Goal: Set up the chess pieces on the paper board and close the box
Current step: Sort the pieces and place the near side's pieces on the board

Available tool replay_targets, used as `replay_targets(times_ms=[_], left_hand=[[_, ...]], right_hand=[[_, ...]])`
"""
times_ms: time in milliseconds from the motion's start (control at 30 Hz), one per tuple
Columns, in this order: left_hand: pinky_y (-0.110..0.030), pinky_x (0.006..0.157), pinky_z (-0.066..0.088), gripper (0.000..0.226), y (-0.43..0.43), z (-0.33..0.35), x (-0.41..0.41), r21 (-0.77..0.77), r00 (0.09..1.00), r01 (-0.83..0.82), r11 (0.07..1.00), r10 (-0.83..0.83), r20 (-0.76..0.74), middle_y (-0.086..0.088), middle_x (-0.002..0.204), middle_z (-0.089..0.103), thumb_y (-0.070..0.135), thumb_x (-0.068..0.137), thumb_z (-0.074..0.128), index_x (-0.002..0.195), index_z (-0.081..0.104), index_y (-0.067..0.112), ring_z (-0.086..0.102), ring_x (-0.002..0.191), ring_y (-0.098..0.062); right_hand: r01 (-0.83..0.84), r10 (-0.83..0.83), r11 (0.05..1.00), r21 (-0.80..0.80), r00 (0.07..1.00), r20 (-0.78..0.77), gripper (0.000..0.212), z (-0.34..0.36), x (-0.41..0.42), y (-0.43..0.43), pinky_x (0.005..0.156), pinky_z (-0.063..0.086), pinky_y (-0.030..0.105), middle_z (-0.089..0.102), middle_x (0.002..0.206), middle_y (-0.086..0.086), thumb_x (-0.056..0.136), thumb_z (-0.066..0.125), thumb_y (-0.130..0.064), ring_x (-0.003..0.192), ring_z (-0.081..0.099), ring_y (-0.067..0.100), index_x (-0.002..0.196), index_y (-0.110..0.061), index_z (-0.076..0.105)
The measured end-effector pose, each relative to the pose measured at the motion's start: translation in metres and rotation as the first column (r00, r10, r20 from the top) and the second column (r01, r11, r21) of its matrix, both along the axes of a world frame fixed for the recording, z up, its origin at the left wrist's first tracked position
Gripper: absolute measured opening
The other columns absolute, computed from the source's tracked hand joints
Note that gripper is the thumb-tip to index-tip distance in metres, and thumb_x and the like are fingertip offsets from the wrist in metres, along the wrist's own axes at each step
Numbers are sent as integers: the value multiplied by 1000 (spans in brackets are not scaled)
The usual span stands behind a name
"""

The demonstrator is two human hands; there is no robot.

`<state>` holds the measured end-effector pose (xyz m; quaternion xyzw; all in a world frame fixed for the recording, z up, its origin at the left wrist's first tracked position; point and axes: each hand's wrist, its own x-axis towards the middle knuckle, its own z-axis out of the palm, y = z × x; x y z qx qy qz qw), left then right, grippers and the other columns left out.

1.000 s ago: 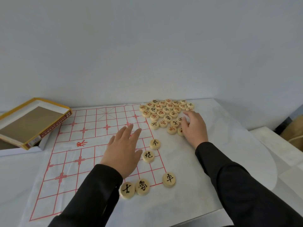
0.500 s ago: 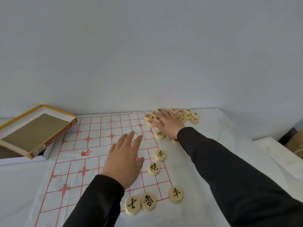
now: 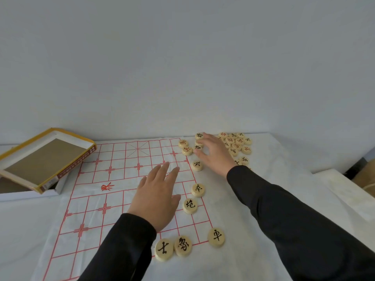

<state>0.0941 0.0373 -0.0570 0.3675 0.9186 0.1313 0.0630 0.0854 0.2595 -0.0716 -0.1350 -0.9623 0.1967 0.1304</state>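
A white paper board [image 3: 113,179] with a red grid lies on the table. My left hand [image 3: 157,194] rests flat on it, fingers apart, holding nothing. Round wooden chess pieces with black characters sit along the board's near right side: three on the front row [image 3: 183,246] and two higher up [image 3: 190,205]. A pile of several loose pieces [image 3: 237,144] lies at the far right. My right hand [image 3: 216,154] lies over the pile's left part, fingertips touching a black-marked piece [image 3: 197,147]; whether it grips it is hidden. The open box [image 3: 43,157] stands at the left.
The yellow-rimmed box lid leans tilted on the white box tray [image 3: 30,193] at the left table edge. A wall stands right behind the table. A lower white surface [image 3: 345,191] and brown things lie beyond the table's right edge.
My right hand has moved from the near right of the pile across to its far left part. The view has tilted up slightly. My left hand stays flat on the board.
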Motion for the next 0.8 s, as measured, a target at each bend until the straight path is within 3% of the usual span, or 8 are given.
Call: replay_targets(times_ms=[100, 200, 333, 433, 533, 633, 800], left_hand=[[-37, 116, 8, 68, 0, 2, 1, 3, 1000, -1, 1000, 1, -2, 4, 157, -6, 40, 96, 41, 148, -1, 30, -3, 145, -17], [-37, 116, 9, 68, -1, 3, 1, 15, 1000, -1, 1000, 1, -1, 5, 157, -5, 41, 95, 41, 148, -1, 30, -2, 145, -18], [-37, 116, 9, 68, -2, 4, -1, 27, 1000, -1, 1000, 1, 3, 5, 157, -5, 41, 95, 42, 148, -1, 30, -2, 145, -18], [-37, 116, 9, 68, -1, 4, -1, 25, 1000, -1, 1000, 1, 5, 5, 157, -4, 41, 96, 41, 148, -1, 30, -2, 145, -18], [-37, 116, 9, 68, -1, 4, -1, 22, 1000, 2, 1000, -2, 8, 5, 157, -4, 40, 96, 41, 148, 0, 29, -2, 145, -18], [-37, 116, 9, 67, -2, 5, -1, 33, 1000, 0, 999, 0, 12, 5, 157, -3, 39, 95, 42, 148, 1, 29, -1, 145, -18], [-38, 116, 10, 67, -3, 5, -1, 38, 1000, 3, 999, -4, 12, 4, 157, -1, 39, 96, 43, 148, 2, 29, 0, 145, -18]], right_hand=[[-40, 36, 996, 82, 998, 50, 56, -2, 2, -6, 117, 7, 37, 22, 155, 2, 87, 60, -42, 144, 12, 17, 136, -17, 47], [16, -37, 986, 166, 991, 125, 65, -5, 6, 10, 117, 8, 44, 21, 155, 4, 86, 59, -48, 145, 11, 19, 140, -18, 40], [104, -118, 986, 128, 988, 103, 60, 0, 17, 22, 118, 8, 39, 22, 155, 3, 89, 58, -40, 145, 12, 19, 141, -18, 38], [-5, 1, 999, 40, 996, 91, 55, 7, 16, 12, 115, 10, 29, 21, 156, -1, 93, 55, -32, 144, 15, 15, 143, -17, 37], [-75, 72, 997, 9, 979, 192, 60, 9, 5, -2, 115, 14, 30, 19, 157, -4, 92, 55, -36, 144, 17, 14, 145, -19, 34], [-72, 65, 997, 12, 947, 315, 60, 10, 2, -9, 112, 22, 32, 28, 154, 0, 92, 54, -39, 141, 26, 19, 146, -20, 33], [-25, 18, 1000, 15, 942, 336, 49, 15, 24, -2, 102, 36, 34, 48, 140, 4, 89, 58, -37, 128, 44, 24, 135, -22, 48]])
